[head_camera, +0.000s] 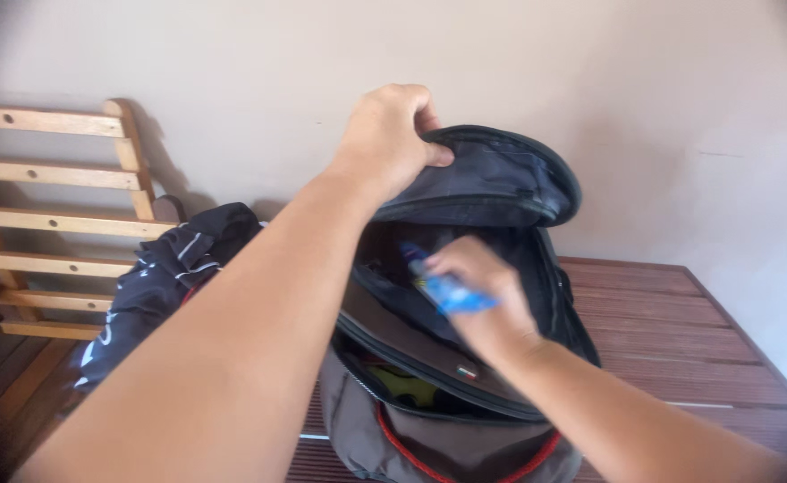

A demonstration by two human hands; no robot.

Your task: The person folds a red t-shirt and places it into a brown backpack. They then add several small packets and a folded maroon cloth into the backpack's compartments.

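Note:
A dark backpack [465,429] with grey-brown panels and red cord trim stands upright on a slatted wooden table [680,340]. My left hand [389,134] grips the edge of its top flap [492,179] and holds it up, so the main compartment gapes open. My right hand [483,300], blurred by motion, is at the mouth of that compartment and holds a small blue and white packet [452,291]. Something yellow-green shows in the backpack's lower front pocket [407,386].
A dark jacket or bag with white markings [165,277] lies to the left of the backpack. A slatted wooden frame [49,215] leans against the pale wall [662,89] at the left. Bare table slats extend to the right.

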